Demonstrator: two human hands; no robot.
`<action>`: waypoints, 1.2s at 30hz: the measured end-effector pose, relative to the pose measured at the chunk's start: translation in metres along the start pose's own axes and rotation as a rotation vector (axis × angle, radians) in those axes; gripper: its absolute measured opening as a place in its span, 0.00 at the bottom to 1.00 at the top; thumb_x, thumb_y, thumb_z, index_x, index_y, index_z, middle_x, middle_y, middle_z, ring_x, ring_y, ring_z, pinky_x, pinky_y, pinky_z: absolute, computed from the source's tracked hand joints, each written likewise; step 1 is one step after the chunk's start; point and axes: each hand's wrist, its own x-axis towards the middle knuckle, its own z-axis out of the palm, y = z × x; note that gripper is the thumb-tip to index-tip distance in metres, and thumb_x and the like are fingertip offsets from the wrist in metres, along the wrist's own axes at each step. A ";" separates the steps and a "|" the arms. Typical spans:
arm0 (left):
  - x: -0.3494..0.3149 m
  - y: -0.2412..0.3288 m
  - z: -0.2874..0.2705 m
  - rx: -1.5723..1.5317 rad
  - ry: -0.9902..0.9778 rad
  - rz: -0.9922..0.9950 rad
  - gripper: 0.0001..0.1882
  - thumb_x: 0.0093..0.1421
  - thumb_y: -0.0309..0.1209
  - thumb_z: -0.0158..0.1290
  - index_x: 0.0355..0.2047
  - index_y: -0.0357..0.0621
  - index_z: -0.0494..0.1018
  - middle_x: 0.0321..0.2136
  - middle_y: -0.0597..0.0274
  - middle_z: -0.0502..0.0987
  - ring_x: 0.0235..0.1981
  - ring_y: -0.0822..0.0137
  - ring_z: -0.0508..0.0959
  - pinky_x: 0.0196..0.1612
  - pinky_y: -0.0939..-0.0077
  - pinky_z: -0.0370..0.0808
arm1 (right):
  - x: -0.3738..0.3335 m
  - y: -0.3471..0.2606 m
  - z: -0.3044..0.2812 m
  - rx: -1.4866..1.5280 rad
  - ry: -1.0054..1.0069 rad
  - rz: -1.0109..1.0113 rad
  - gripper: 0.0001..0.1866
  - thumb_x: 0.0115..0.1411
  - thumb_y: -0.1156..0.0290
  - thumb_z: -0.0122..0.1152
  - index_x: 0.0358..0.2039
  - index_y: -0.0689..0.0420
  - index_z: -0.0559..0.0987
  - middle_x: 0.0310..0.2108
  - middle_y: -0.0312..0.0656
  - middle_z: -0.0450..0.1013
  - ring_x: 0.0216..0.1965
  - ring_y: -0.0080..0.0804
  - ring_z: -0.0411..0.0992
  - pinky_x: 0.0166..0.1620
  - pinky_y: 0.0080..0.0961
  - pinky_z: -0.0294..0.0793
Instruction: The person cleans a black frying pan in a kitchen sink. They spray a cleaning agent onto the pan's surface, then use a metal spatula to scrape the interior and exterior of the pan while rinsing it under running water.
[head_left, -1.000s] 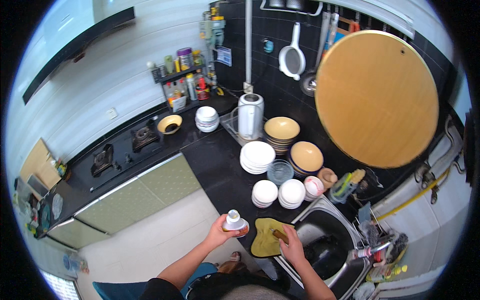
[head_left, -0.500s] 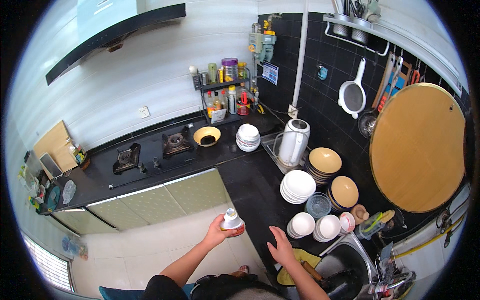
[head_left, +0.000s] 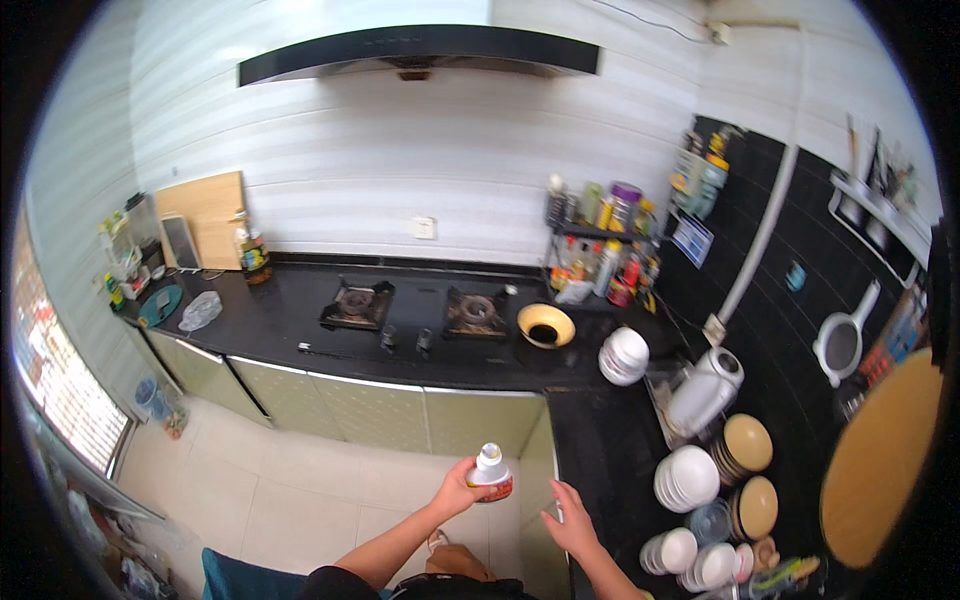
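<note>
My left hand (head_left: 460,490) is wrapped round a white plastic bottle (head_left: 488,470) with a narrow neck and a red label low on its body. The bottle stands upright in the air over the floor, left of the counter's edge. My right hand (head_left: 575,528) is held to its right, apart from it, beside the edge of the black side counter (head_left: 600,440). Its fingers are stretched out, with thumb and forefinger apart. A small pale patch shows between them; I cannot make out whether it is background.
Two gas burners (head_left: 475,312) and a yellow bowl (head_left: 546,326) with dark contents are on the back counter. Stacked white bowls (head_left: 624,356), a white kettle (head_left: 705,390) and several piles of dishes (head_left: 686,478) line the right counter. A range hood (head_left: 420,52) hangs above.
The view has swung left, so the stove, window and left counter show more and the sink has left the picture. The left hand still holds the bottle; the right hand stays apart from it.
</note>
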 end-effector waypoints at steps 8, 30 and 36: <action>0.059 -0.016 -0.148 0.152 0.226 0.064 0.26 0.45 0.32 0.64 0.45 0.42 0.69 0.38 0.52 0.74 0.45 0.57 0.72 0.49 0.66 0.69 | 0.192 -0.069 0.104 0.102 -0.163 -0.247 0.36 0.48 0.73 0.64 0.59 0.57 0.61 0.53 0.47 0.63 0.45 0.35 0.70 0.45 0.29 0.72; -0.076 -0.040 -0.468 0.644 1.166 -0.278 0.23 0.40 0.20 0.62 0.40 0.45 0.72 0.38 0.59 0.76 0.42 0.53 0.71 0.46 0.62 0.69 | 0.374 -0.376 0.483 0.357 -1.242 -1.051 0.17 0.50 0.70 0.65 0.41 0.55 0.74 0.39 0.38 0.72 0.31 0.28 0.73 0.34 0.24 0.74; -0.091 -0.035 -0.553 0.726 1.378 -0.330 0.25 0.42 0.22 0.61 0.43 0.44 0.71 0.41 0.57 0.74 0.46 0.52 0.71 0.49 0.62 0.68 | 0.403 -0.447 0.573 0.390 -1.335 -1.159 0.17 0.50 0.72 0.64 0.41 0.56 0.73 0.39 0.40 0.71 0.32 0.32 0.74 0.34 0.26 0.75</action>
